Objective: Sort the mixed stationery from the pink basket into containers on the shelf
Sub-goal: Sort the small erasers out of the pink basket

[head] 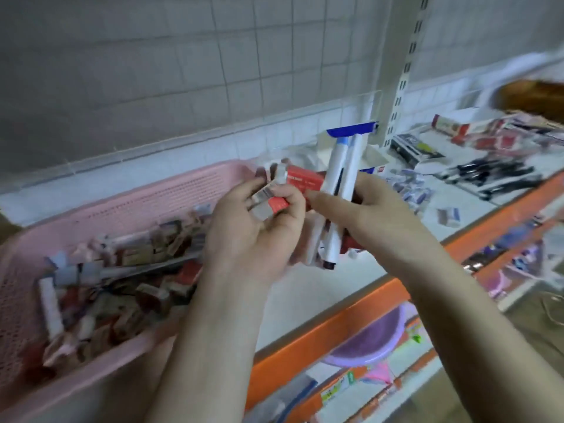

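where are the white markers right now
In the head view, the white markers are near centre, held roughly upright in the right hand, just right of the left hand and above the shelf.

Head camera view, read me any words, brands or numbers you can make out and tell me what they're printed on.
None can be read.
Red box between the hands: a white line of print, too blurred.
Small pack in the left hand: barcode-like stripes, no digits legible.
Black box on the shelf: pale and yellow print, too blurred.
Yellow shelf tag below: marks too small.
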Demonstrator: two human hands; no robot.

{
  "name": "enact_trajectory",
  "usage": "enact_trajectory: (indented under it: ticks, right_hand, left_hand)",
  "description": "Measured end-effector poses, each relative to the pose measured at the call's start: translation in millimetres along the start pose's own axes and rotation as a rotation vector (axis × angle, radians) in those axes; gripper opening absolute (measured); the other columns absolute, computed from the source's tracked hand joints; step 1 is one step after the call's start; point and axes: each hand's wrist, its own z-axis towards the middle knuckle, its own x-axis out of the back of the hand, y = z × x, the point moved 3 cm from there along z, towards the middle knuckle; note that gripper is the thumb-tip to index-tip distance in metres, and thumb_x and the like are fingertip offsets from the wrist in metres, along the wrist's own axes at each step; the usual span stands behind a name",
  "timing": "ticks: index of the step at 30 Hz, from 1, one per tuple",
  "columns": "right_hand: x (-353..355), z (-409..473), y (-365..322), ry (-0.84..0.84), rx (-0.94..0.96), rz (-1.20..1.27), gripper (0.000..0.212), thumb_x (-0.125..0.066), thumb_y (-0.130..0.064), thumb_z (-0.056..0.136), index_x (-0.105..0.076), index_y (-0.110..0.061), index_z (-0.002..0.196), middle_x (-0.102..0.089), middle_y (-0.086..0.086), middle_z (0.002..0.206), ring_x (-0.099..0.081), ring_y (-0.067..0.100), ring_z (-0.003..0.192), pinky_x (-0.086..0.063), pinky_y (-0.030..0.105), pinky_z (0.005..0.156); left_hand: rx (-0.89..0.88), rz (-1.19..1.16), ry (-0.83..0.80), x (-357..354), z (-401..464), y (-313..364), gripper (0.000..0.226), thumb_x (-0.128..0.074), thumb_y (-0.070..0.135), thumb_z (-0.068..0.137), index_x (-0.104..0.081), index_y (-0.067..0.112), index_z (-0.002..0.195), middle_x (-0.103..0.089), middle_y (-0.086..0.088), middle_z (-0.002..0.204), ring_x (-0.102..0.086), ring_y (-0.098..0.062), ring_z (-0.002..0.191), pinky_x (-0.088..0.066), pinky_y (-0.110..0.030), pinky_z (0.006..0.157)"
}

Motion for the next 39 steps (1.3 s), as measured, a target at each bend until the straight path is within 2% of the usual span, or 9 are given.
enact_trajectory:
  ticks: [4,7,10,13,16,20,23,30,39]
  right_hand:
    - [78,-14,17,0.277,0.111,-0.056,0.034,-0.064,-0.024,0.087,-0.055,0.006,0.076,-0.055,0.011,0.055,-0.050,0.014,0.043,-0.040,0.024,0.042]
    - [154,-24,22,0.448,0.236,-0.255,0.031,-0.064,-0.026,0.088,-0.052,-0.008,0.065,-0.047,0.006,0.048,-0.044,0.013,0.042,-0.036,0.022,0.041]
    - [213,-26,30,0.351,0.276,-0.747,0.038,-0.060,-0.035,0.087,-0.035,-0.028,0.059,-0.037,-0.006,0.056,-0.036,0.012,0.048,-0.025,0.023,0.045]
    - [277,-26,45,0.204,0.207,-1.054,0.038,-0.053,-0.041,0.089,-0.029,-0.027,0.062,-0.041,-0.004,0.072,-0.035,0.013,0.055,-0.028,0.030,0.049]
    - [354,-27,59,0.065,0.168,-0.981,0.032,-0.052,-0.044,0.088,-0.043,-0.019,0.069,-0.053,0.002,0.074,-0.044,0.016,0.058,-0.042,0.036,0.056]
    - [470,-23,82,0.332,0.057,-0.466,0.037,-0.058,-0.033,0.090,-0.058,0.000,0.073,-0.053,0.018,0.056,-0.044,0.020,0.043,-0.038,0.032,0.046]
    - [552,-9,131,0.398,-0.193,-0.262,0.038,-0.055,-0.034,0.092,-0.061,-0.005,0.069,-0.052,0.013,0.055,-0.043,0.013,0.037,-0.036,0.022,0.041]
    - [727,84,218,0.536,-0.327,-0.424,0.039,-0.051,-0.029,0.095,-0.053,-0.009,0.062,-0.052,0.003,0.048,-0.048,0.013,0.037,-0.039,0.018,0.036]
    - [901,253,231,0.470,-0.348,-0.893,0.028,-0.052,-0.024,0.090,-0.051,-0.007,0.068,-0.054,0.008,0.059,-0.053,0.023,0.047,-0.049,0.033,0.053]
  left_hand:
    - [0.145,0.029,0.051,-39,4,-78,0.012,-0.047,0.002,0.092,-0.054,0.005,0.083,-0.060,-0.013,0.069,-0.053,-0.016,0.046,-0.044,-0.014,0.042]
    - [0.209,0.184,0.085,-59,23,-141,0.022,-0.055,0.020,0.092,-0.057,0.009,0.074,-0.061,-0.007,0.073,-0.052,-0.013,0.043,-0.038,-0.012,0.040]
    - [0.275,0.264,0.032,-91,29,-216,0.048,-0.055,0.053,0.085,-0.060,0.014,0.057,-0.056,0.000,0.052,-0.047,-0.010,0.037,-0.035,-0.013,0.043]
    - [0.277,0.273,0.004,-129,42,-293,0.057,-0.051,0.058,0.084,-0.056,0.019,0.043,-0.053,0.004,0.044,-0.047,-0.008,0.037,-0.036,-0.019,0.049]
    - [0.280,0.289,0.099,-163,62,-363,0.056,-0.052,0.037,0.088,-0.054,0.016,0.036,-0.051,0.004,0.041,-0.042,-0.006,0.032,-0.032,-0.012,0.041]
    - [0.362,0.032,0.182,-202,107,-433,0.027,-0.054,0.022,0.086,-0.050,0.009,0.062,-0.048,-0.001,0.052,-0.038,-0.009,0.047,-0.028,-0.010,0.036]
    - [0.392,0.032,0.209,-232,152,-481,0.028,-0.058,0.028,0.086,-0.051,0.009,0.066,-0.050,-0.003,0.057,-0.042,-0.010,0.053,-0.030,-0.010,0.035]
    - [0.495,0.128,0.009,-318,269,-613,0.027,-0.061,0.023,0.083,-0.049,0.012,0.061,-0.046,0.002,0.052,-0.038,-0.007,0.050,-0.030,-0.011,0.033]
    - [0.408,0.227,0.055,-409,385,-688,0.027,-0.071,0.029,0.081,-0.050,0.014,0.071,-0.050,-0.001,0.054,-0.048,-0.009,0.046,-0.031,-0.013,0.033]
